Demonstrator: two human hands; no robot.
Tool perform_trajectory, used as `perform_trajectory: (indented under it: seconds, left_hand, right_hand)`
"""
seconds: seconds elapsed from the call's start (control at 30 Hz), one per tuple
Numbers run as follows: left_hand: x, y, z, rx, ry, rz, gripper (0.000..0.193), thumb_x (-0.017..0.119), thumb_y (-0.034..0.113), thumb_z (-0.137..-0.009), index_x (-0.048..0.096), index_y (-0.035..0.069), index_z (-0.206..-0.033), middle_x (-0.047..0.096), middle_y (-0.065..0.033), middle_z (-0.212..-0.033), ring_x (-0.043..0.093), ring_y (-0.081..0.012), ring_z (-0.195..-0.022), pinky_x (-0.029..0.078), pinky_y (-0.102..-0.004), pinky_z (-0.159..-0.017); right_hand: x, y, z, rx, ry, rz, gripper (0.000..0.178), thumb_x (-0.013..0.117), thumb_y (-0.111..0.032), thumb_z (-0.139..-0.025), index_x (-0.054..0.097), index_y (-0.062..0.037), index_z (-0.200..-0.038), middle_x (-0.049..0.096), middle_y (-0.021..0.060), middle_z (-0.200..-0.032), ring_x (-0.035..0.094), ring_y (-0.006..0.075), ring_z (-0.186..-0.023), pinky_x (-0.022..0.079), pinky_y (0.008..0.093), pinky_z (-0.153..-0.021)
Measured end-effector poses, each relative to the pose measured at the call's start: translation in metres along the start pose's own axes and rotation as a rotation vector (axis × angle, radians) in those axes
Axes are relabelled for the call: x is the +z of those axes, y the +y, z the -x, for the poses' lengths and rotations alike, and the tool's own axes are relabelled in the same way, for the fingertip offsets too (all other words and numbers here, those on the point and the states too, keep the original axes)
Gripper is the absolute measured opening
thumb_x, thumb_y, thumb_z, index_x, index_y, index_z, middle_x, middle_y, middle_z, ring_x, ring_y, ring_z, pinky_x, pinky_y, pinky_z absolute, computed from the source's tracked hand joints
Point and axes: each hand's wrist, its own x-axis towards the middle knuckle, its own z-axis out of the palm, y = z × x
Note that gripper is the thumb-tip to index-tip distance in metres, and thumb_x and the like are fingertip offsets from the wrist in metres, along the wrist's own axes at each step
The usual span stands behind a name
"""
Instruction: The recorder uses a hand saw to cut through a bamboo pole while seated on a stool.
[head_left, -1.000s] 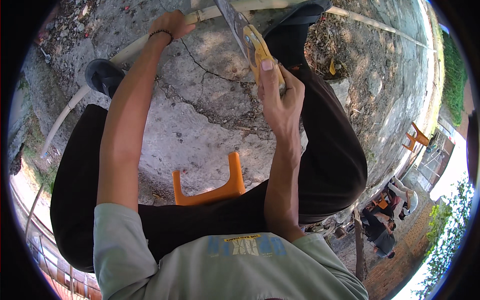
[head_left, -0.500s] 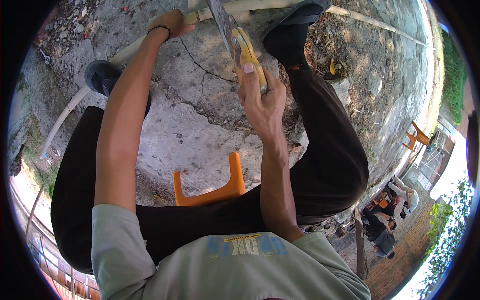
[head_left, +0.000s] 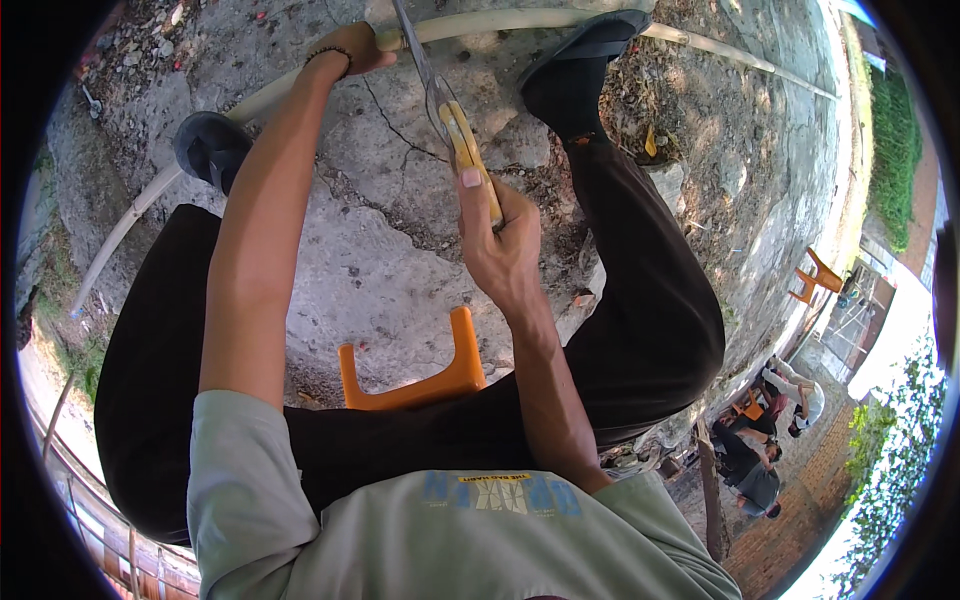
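Right grip (head_left: pixel 502 248) clamps yellow-handled, grey metal-bladed handsaw (head_left: pixel 462 138); left grip (head_left: pixel 350 48) clamps pale, round, bamboo-like pole (head_left: pixel 510 22) lying across cracked grey concrete ground (head_left: pixel 360 275). Blade crosses pole just beside left grip.

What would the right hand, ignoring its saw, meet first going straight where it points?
Likely the pale pole, just right of the left hand, though the right hand sits at an unclear height.

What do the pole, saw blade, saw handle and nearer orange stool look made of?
Pole: likely bamboo, smooth, pale, node-like rings. Saw blade: probably metal, grey sheen. Saw handle: wood or plastic, can't tell; yellow, worn-looking. Nearer orange stool: likely moulded plastic, smooth, evenly coloured.
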Motion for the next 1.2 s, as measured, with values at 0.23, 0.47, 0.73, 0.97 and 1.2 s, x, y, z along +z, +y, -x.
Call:
perform_trajectory:
  seconds: [0.23,0.47,0.73,0.97,1.2]
  left_hand:
    - [0.006,-0.001,0.006,-0.084,0.075,-0.026,0.049,0.073,0.046,-0.080,0.073,0.002,-0.100,0.073,-0.0200,-0.095,0.071,-0.0359,-0.091,0.056,-0.0450,-0.079]
    - [-0.002,0.014,0.018,-0.145,0.052,0.010,0.044,0.072,0.042,-0.085,0.072,0.007,-0.111,0.073,-0.0171,-0.104,0.071,-0.0322,-0.096,0.057,-0.0448,-0.083]
    - [0.003,0.016,0.023,-0.132,0.131,0.045,0.039,0.072,0.038,-0.085,0.072,0.008,-0.109,0.073,-0.0157,-0.105,0.071,-0.0320,-0.097,0.058,-0.0455,-0.082]
    - [-0.004,0.010,0.013,-0.115,0.034,0.036,0.041,0.072,0.039,-0.086,0.071,0.008,-0.113,0.072,-0.0155,-0.108,0.070,-0.0295,-0.101,0.057,-0.0456,-0.085]
    - [0.015,-0.019,-0.001,-0.004,-0.048,0.039,0.030,0.061,0.012,-0.088,0.052,0.005,-0.060,0.041,-0.0112,-0.054,0.035,-0.0199,-0.044,0.031,-0.0426,-0.048]
  right_hand:
    - [0.002,0.002,0.029,0.047,0.070,-0.077,0.052,0.053,-0.034,-0.102,0.053,0.0022,-0.065,0.040,0.0008,-0.050,0.034,0.0084,-0.048,0.028,0.0347,-0.043]
    - [0.027,0.003,0.003,-0.023,0.028,0.118,0.049,0.050,-0.032,-0.103,0.066,0.0053,-0.075,0.046,-0.0004,-0.051,0.038,0.0062,-0.048,0.030,0.0311,-0.043]
    - [0.026,0.002,-0.025,-0.034,0.008,0.109,0.044,0.047,-0.028,-0.105,0.069,0.0076,-0.092,0.047,-0.0059,-0.055,0.039,0.0020,-0.049,0.030,0.0258,-0.044]
    - [0.030,-0.005,0.000,0.034,0.051,-0.012,0.051,0.048,-0.036,-0.104,0.060,-0.0001,-0.071,0.044,-0.0047,-0.051,0.037,0.0026,-0.045,0.027,0.0239,-0.043]
    - [0.005,0.006,0.018,-0.010,0.003,-0.075,0.049,0.048,-0.035,-0.104,0.060,-0.0013,-0.071,0.045,-0.0039,-0.051,0.036,0.0021,-0.045,0.027,0.0239,-0.043]
